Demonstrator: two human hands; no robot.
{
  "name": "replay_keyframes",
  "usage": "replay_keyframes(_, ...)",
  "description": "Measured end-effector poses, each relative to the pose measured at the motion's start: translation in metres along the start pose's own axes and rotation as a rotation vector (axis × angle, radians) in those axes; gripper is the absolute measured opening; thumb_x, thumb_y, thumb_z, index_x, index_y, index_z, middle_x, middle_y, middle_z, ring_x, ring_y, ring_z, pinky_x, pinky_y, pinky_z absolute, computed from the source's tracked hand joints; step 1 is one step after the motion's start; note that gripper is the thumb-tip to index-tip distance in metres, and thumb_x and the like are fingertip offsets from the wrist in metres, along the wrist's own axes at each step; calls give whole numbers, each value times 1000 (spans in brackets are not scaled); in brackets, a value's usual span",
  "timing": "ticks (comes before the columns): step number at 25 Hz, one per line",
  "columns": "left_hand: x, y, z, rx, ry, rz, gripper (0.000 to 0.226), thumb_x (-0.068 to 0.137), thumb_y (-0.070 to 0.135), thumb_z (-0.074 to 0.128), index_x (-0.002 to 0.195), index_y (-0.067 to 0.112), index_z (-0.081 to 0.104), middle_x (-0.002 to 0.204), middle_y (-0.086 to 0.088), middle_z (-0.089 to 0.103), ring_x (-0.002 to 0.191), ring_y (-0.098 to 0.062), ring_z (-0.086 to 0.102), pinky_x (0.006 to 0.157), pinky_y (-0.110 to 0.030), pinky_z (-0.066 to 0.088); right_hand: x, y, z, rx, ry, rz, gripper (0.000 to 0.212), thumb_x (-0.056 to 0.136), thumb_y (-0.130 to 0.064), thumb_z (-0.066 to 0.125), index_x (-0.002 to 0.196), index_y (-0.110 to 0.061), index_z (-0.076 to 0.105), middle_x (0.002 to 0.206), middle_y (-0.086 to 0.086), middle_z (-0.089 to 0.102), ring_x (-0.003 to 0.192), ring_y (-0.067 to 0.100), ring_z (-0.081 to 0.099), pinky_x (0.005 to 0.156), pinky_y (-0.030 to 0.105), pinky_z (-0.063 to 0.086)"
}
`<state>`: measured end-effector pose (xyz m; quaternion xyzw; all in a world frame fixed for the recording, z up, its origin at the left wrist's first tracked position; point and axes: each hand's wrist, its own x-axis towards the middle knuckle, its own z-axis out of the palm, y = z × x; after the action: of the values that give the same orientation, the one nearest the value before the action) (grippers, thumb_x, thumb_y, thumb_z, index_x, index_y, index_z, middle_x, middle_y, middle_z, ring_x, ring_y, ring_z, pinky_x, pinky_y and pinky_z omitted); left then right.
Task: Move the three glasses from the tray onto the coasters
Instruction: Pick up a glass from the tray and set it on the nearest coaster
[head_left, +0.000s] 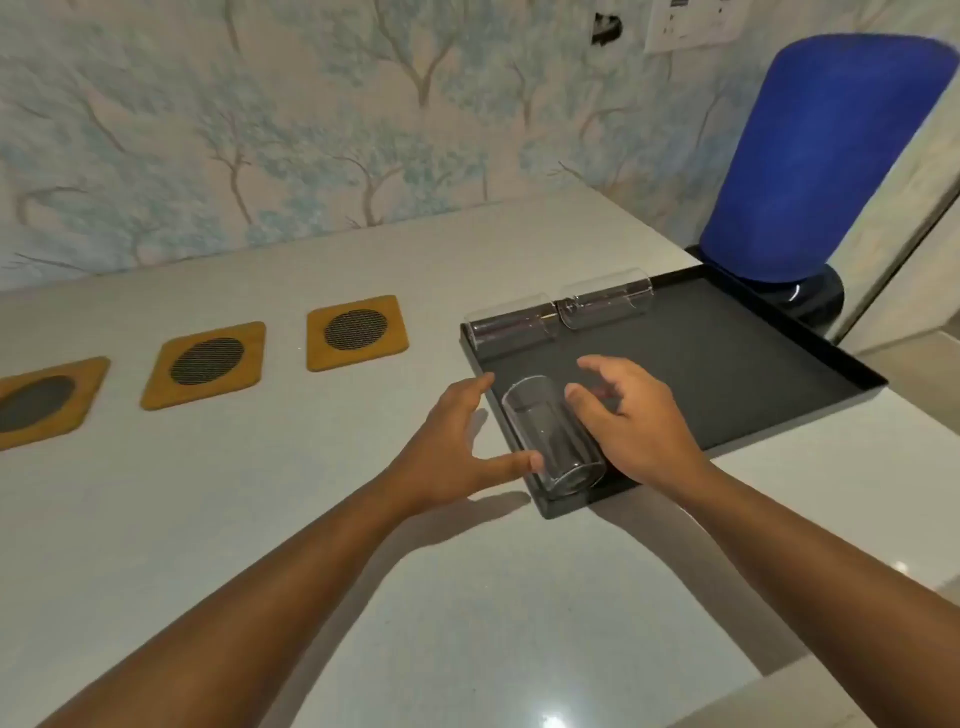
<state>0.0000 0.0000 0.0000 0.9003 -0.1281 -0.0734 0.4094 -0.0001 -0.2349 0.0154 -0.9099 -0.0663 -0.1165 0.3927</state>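
Note:
A black tray (737, 358) lies on the white counter at the right. Three clear glasses lie on their sides in it: two end to end along the far rim, one (511, 323) at the far left corner and one (605, 303) to its right, and a third (550, 436) at the near left corner. My left hand (457, 447) is spread open just left of that near glass, thumb tip touching its base end. My right hand (634, 421) is open on its right side, fingers curled near its mouth. Three yellow coasters (356, 332) (205, 364) (44, 400) with dark round centres sit in a row to the left.
A blue water jug (815, 161) stands upside down on a dark base behind the tray's far right corner. A wall with tree-patterned paper runs along the back of the counter (260, 519). The counter's right edge drops off beside the tray.

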Motion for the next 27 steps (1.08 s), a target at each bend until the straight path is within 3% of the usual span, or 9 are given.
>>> replay_keyframes(3, 7, 11, 11, 91, -117, -10, 137, 48, 90, 74, 155, 49, -2, 169, 15, 0, 154, -19, 11, 120, -51, 27, -1, 13, -3, 246, -2, 237, 50, 93, -49, 62, 136, -22, 61, 125, -7, 67, 108, 9, 64, 95, 36, 53)
replay_keyframes(5, 9, 13, 17, 133, -110, -6, 143, 48, 86, 77, 156, 46, -7, 169, 14, -1, 155, -21, 8, 122, -50, 21, -4, 13, -3, 319, -40, 312, 54, 85, -58, 62, 127, -24, 65, 113, -9, 71, 103, 13, 68, 94, 43, 56)
replay_keyframes(9, 8, 21, 27, 159, -46, 34, 138, 58, 69, 85, 160, 34, -2, 168, 10, 9, 152, -23, 17, 117, -43, 25, -12, 6, 0, 310, -140, 304, 54, 75, -68, 56, 112, -31, 69, 90, -11, 74, 87, 12, 71, 83, 40, 60)
replay_keyframes(12, 10, 21, 28, 64, -25, 35, 131, 61, 60, 88, 160, 30, 8, 165, 7, 19, 147, -18, 27, 114, -34, 33, -17, 8, 8, 336, -143, 263, 55, 90, -55, 55, 136, -27, 59, 110, -8, 71, 100, 13, 68, 90, 39, 57)
replay_keyframes(14, 11, 21, 26, -63, -22, 0, 127, 61, 59, 88, 159, 31, 13, 163, 7, 25, 145, -16, 31, 105, -24, 33, -19, 12, 5, 442, -108, 241, 44, 94, -47, 50, 136, -34, 57, 109, -16, 70, 100, 7, 67, 89, 34, 57)
replay_keyframes(16, 12, 24, 19, -204, -16, -48, 125, 59, 60, 87, 158, 30, 19, 162, 6, 31, 143, -14, 35, 103, -25, 34, -20, 13, 0, 542, -110, 203, 43, 94, -36, 42, 135, -39, 55, 116, -19, 68, 107, 2, 66, 92, 29, 56)
replay_keyframes(20, 13, 30, 2, -537, -16, -127, 122, 57, 59, 85, 157, 19, 27, 144, 7, 54, 127, -10, 55, 98, -26, 49, -20, 12, -2, 549, -270, 14, 65, 89, -12, 48, 150, -33, 43, 139, -13, 58, 125, 20, 59, 104, 49, 49)
replay_keyframes(23, 11, 32, -9, -588, -31, -159, 106, 61, 65, 78, 146, 13, 45, 132, 0, 64, 122, -15, 59, 108, -41, 44, -12, 5, 8, 261, -261, -169, 82, 84, -27, 69, 153, -44, 30, 150, -26, 43, 139, 1, 41, 113, 34, 39)
replay_keyframes(27, 1, 26, -24, -660, -111, -148, 75, 69, 68, 73, 124, 18, 65, 117, 0, 73, 111, -16, 64, 95, -35, 45, -1, -12, 21, 200, -160, -217, 81, 76, -53, 79, 146, -49, 38, 144, -28, 48, 135, 0, 45, 108, 30, 40)
